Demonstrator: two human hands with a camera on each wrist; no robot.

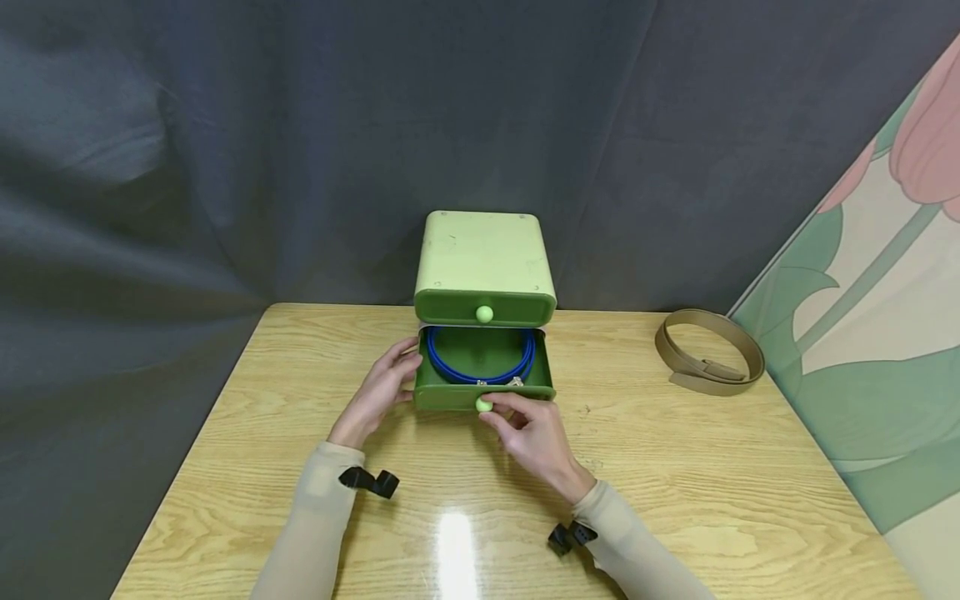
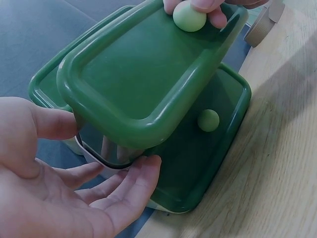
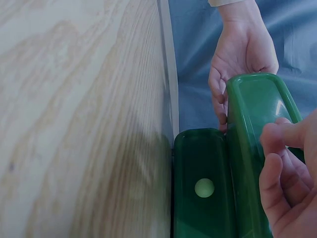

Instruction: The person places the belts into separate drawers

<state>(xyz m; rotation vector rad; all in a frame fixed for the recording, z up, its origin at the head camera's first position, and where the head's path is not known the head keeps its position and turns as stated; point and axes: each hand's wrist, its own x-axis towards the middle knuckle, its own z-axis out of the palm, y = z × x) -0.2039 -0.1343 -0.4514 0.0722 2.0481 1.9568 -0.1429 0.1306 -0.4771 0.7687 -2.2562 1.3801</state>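
Observation:
A small cabinet [image 1: 486, 254] with a pale green body and dark green drawer fronts stands at the back of the table. Its middle drawer [image 1: 546, 367] is pulled out, and a coiled blue cable [image 1: 444, 367] with metal ends lies inside. My right hand [image 1: 536, 437] pinches the round light green knob [image 2: 189, 17] of that drawer between thumb and fingers. At the drawer's left side is my left hand [image 1: 381, 387], fingers extended, fingertips right at the side wall and underside. A lower drawer [image 3: 203, 158] is closed beneath, hidden in the head view.
A rolled tan belt [image 1: 712, 379] lies on the wooden table [image 1: 660, 483] at the right. Behind the table hangs a dark grey curtain [image 1: 360, 150]. A flowered panel [image 1: 892, 333] slopes along the right edge.

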